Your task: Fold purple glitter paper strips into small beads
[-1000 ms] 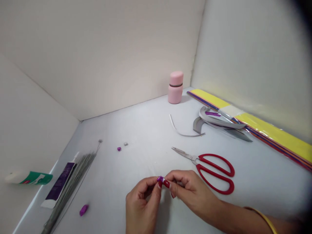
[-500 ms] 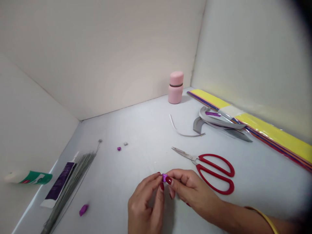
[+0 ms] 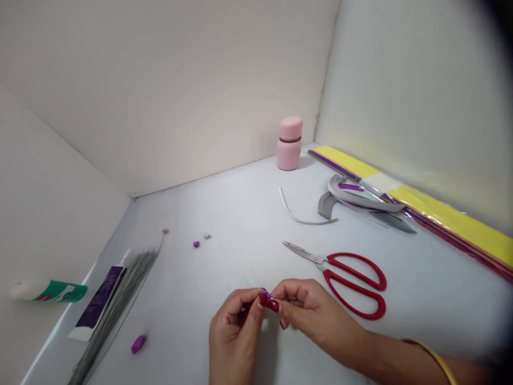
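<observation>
A small purple piece (image 3: pixel 266 294) is pinched between the fingertips of both hands, low in the middle of the head view. My left hand (image 3: pixel 237 332) grips it from the left, thumb and index finger pressed together. From the right, my right hand (image 3: pixel 306 309) holds it between thumb and index finger; the thumbnails partly cover it. Red-handled scissors (image 3: pixel 355 287) lie just right of my right hand. Farther left on the table are a tiny purple piece (image 3: pixel 196 244), a tiny silver piece (image 3: pixel 207 236) and a larger purple lump (image 3: pixel 138 344).
Thin wires (image 3: pixel 116 310) and a purple-and-white tube (image 3: pixel 98 303) lie at the left, near a green-and-white tube (image 3: pixel 62 291). A pink bottle (image 3: pixel 289 144) stands at the back. Grey strips (image 3: pixel 356 200) and packaged yellow sheets (image 3: pixel 441 206) lie at the right.
My left thumb has moved up onto the purple piece, and my right thumb has shifted slightly down and left. Less of the piece shows now.
</observation>
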